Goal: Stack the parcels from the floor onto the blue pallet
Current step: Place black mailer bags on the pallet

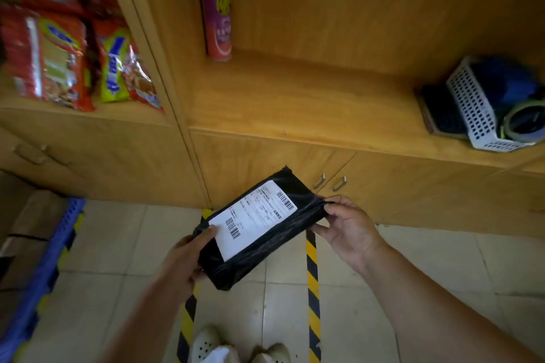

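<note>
Hands (188, 256) (348, 230) grip black parcel (265, 242); pallet (44, 274) seemingly left.

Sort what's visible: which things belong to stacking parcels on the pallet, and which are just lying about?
Job:
black parcel, held by left hand and right hand
blue pallet, boxes on it

Lying about:
spray can
snack packets
white basket
tape roll
</note>
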A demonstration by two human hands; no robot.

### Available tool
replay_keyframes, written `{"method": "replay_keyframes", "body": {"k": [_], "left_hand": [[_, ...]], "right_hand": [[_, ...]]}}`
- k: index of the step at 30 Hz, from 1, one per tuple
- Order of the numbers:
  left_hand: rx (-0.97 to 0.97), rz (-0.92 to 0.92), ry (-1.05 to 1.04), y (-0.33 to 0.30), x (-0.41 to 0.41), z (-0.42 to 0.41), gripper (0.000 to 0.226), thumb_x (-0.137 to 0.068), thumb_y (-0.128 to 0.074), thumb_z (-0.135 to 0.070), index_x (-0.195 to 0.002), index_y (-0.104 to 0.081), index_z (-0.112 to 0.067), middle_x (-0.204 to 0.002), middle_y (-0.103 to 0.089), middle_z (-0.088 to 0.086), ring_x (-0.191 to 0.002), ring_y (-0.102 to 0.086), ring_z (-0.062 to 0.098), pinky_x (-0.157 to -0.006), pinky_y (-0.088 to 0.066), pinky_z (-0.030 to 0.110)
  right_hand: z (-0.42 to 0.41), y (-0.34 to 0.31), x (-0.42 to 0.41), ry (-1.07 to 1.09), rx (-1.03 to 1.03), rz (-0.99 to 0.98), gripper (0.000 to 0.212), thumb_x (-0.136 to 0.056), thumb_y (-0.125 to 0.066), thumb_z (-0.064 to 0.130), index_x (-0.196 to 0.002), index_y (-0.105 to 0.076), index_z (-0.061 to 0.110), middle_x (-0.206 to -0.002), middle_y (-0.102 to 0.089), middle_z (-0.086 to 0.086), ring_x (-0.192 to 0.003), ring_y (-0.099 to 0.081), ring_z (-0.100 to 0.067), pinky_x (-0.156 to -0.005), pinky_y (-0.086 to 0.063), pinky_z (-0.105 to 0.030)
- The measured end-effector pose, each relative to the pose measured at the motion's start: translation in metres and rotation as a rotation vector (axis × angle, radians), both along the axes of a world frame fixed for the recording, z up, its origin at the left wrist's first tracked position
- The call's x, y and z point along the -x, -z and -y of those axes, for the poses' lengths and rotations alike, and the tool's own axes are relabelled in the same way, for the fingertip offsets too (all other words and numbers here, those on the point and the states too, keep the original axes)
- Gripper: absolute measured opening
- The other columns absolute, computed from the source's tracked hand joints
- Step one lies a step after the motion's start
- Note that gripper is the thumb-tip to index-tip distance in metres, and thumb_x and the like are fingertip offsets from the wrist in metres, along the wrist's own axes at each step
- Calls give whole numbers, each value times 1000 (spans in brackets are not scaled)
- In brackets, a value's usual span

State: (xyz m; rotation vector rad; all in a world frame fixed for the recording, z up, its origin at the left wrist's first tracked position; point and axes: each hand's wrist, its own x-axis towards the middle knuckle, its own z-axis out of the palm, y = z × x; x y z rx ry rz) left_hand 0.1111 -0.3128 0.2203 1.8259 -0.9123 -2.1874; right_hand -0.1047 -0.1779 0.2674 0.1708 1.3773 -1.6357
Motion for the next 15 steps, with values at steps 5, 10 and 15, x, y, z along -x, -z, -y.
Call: {"method": "replay_keyframes", "body": {"k": [5, 10, 15], "left_hand": [[105, -77, -74, -84, -34, 16, 38, -83, -70, -19, -118, -57, -13, -107, -66, 13, -87, -64, 27, -53, -55, 32], [178, -143, -178, -137, -67, 21, 41, -87, -66, -14, -124, -49, -21, -112, -62, 15, -90, -62, 28, -62, -54, 38], [251, -154, -241, -175, -100, -5, 12, -91, -59, -12, -97, -59, -22, -108, -65, 10, -97, -62, 29, -66, -52, 36]], "right_hand": [[28, -83, -30, -22, -17, -15, 9, -88, -53, -2, -87, -56, 7, -107, -56, -18, -114, -52, -34, -83, -52, -53], [59, -130, -59, -152, -134, -77, 13, -90, -62, 14, -97, -57, 5, -98, -60, -15, -95, -57, -27, -72, -55, -46], [68, -146, -85, -298, -179, -125, 43, -87, -67, 18, -122, -51, 0, -101, -66, -15, -93, -64, -29, -62, -57, -40]]}}
